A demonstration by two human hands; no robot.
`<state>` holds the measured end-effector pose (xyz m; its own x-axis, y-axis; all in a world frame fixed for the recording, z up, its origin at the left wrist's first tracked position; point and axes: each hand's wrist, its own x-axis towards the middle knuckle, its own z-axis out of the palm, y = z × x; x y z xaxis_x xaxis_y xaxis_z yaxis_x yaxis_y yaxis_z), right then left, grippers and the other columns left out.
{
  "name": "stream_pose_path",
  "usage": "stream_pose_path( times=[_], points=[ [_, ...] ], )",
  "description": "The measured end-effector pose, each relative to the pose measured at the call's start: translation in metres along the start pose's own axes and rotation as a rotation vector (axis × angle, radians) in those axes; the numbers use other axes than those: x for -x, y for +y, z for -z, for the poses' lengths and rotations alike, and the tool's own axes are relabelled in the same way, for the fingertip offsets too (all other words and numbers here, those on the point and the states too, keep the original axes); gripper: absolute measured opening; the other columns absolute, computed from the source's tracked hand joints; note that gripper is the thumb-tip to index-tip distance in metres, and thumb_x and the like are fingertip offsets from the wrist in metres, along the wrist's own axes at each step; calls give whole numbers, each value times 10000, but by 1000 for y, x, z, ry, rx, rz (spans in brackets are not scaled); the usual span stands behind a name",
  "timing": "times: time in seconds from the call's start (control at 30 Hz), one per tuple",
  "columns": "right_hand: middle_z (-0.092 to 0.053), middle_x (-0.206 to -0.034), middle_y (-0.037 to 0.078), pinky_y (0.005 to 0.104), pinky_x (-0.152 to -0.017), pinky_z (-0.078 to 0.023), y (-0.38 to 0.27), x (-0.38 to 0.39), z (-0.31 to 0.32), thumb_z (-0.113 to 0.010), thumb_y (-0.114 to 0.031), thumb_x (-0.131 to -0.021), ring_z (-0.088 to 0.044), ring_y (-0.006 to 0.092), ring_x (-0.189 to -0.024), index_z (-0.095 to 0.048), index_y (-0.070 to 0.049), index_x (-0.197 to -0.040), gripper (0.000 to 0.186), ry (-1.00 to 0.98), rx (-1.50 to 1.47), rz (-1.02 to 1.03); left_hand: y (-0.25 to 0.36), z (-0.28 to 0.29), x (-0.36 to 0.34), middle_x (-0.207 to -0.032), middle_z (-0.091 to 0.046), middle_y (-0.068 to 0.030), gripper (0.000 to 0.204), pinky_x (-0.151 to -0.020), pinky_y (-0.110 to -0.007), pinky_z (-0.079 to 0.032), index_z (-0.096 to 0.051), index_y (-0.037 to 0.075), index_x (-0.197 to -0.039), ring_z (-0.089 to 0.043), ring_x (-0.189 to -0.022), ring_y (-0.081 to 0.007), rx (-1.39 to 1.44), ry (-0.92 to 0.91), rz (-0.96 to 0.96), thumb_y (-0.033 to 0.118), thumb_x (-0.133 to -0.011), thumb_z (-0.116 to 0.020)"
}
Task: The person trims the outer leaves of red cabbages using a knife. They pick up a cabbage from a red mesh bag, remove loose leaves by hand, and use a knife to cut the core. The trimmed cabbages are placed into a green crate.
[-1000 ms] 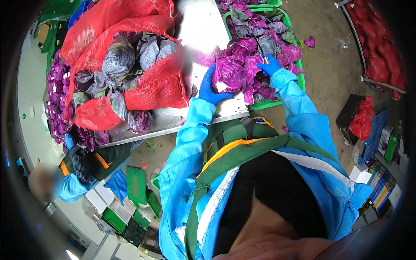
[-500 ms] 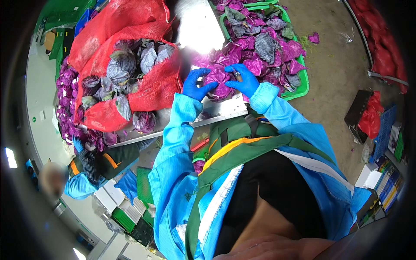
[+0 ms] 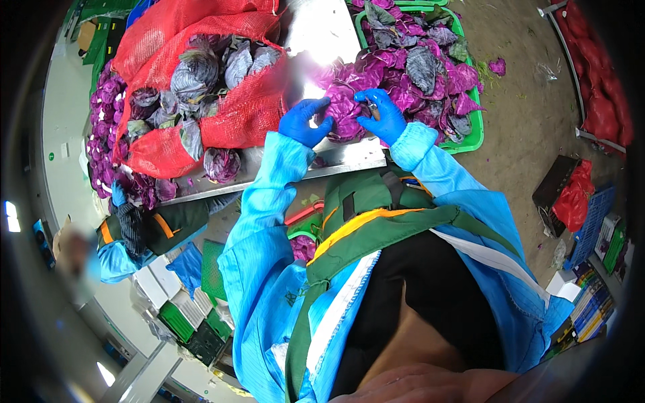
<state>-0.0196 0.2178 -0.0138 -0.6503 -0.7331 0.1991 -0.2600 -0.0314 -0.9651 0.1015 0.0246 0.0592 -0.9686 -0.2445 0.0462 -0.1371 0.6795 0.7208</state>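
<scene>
A purple-red cabbage [image 3: 345, 115] rests at the metal table's front edge, between my two hands. My left hand [image 3: 304, 122], in a blue glove, curls against its left side, fingertips and thumb on the leaves. From the right, my gloved right hand [image 3: 384, 117] grips the cabbage with thumb and bent fingers. Something small and brownish shows inside that hand, too small to name. Loose purple leaves [image 3: 369, 70] lie just beyond the cabbage. They run into a green crate [image 3: 476, 131] heaped with more leaves.
A red mesh sack [image 3: 245, 121] lies open on the left, whole cabbages [image 3: 195, 72] showing. One cabbage [image 3: 222, 164] sits by the metal table's [image 3: 269, 176] edge. Peeled cabbages [image 3: 104, 127] are piled far left, where a co-worker's gloved hand [image 3: 118, 193] reaches in. Red sacks [image 3: 601, 87] stand far right.
The view has shifted slightly, moving the table and crate up and rightward in the picture. My hands stay around the cabbage, which seems slightly turned.
</scene>
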Motion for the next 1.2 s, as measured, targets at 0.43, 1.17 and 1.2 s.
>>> stream_pose_path(
  times=[0.43, 1.17, 1.2],
  points=[
    [-512, -1104, 97, 342, -951, -415, -12, 1, -5, -692, 26, -687, -523, 239, -1069, -525, -51, -1146, 494, -24, 70, 22, -16, 17, -10, -1013, -640, -123, 341, -739, -316, -520, -629, 143, -1144, -647, -864, -264, -171, -137, -117, 172, -807, -669],
    [-520, -1050, 99, 330, -924, -426, -10, 17, -13, -588, 86, -677, -539, 241, -1025, -536, -44, -1098, 444, 50, -54, 48, -27, 3, 5, -970, -661, -70, 335, -662, -256, -524, -672, 115, -1090, -648, -806, -172, 27, -6, -196, 88, -761, -733],
    [-519, -1049, 98, 329, -924, -426, -10, 17, -13, -575, 93, -677, -540, 239, -1022, -535, -44, -1097, 444, 51, -68, 41, -28, 2, 4, -969, -663, -76, 331, -667, -256, -524, -673, 111, -1086, -649, -804, -177, 9, 7, -248, 83, -762, -731]
  ],
)
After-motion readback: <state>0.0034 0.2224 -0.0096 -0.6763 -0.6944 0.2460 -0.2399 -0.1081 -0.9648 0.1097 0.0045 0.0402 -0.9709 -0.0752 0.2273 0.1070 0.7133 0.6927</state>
